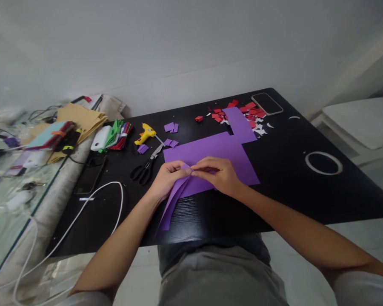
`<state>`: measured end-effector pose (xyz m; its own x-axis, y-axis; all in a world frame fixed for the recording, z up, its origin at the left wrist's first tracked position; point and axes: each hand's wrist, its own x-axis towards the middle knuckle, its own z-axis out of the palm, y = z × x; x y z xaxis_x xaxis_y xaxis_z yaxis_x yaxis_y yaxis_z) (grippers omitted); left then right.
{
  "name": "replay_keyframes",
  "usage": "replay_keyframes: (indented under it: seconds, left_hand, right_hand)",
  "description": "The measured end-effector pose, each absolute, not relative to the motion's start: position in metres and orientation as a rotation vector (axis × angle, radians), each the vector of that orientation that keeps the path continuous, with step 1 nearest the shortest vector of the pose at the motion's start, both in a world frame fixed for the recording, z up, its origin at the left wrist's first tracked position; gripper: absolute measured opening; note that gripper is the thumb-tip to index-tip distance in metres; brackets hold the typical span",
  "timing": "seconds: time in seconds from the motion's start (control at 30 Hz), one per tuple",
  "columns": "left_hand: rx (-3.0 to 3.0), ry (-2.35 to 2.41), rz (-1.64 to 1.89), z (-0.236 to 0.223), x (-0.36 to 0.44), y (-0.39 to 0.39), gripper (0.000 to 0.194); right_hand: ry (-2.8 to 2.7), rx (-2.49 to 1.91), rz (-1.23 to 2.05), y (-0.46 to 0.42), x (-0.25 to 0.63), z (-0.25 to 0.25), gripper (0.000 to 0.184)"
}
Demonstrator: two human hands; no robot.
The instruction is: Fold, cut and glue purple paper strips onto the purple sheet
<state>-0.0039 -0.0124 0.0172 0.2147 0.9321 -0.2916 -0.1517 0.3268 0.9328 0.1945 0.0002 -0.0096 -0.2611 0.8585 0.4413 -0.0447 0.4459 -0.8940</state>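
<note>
Folded purple paper [174, 199] is up off the desk [290, 191], pinched at its far end by both hands and slanting down from them to seven o'clock, toward the near edge; its two layers stand slightly apart along their length. The left hand [170, 176] is nearly closed, thumb on top of the paper with the fingers curled beneath. The right hand [221, 172] grips the same end between thumb and forefinger, its tips touching or almost touching the left thumb.

Taking the hands as the clock's centre, a large purple sheet [207, 148] lies flat under them, reaching to one o'clock, where another purple piece [238, 121] meets its far edge. Red paper scraps [253, 111] and a pale-rimmed phone [267, 104] sit between one and two. At three is a white ring [307, 159].

Small purple pieces [169, 127] lie at eleven, near the sheet. A yellow glue gun [146, 134] rests at ten, with a bundle of coloured strips [118, 134] beyond it. Black-handled scissors [143, 173] lie at nine, a dark phone [91, 176] farther out. A white cable [120, 197] loops at eight.
</note>
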Motion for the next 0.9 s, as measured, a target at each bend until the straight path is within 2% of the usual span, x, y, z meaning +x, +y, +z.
replay_keyframes:
  seconds: [0.7,0.9]
  left_hand:
    - [0.939,1.081,0.913,0.0154,-0.0035,-0.0127,0.027]
    - [0.953,1.065,0.905,0.0146,-0.0042,-0.0116,0.025]
  right_hand:
    - [-1.613,-0.744,1.007,0.0012,0.1963,-0.0113,0.013]
    - [-1.621,-0.744,1.009,0.0009,0.1961,-0.0127,0.009]
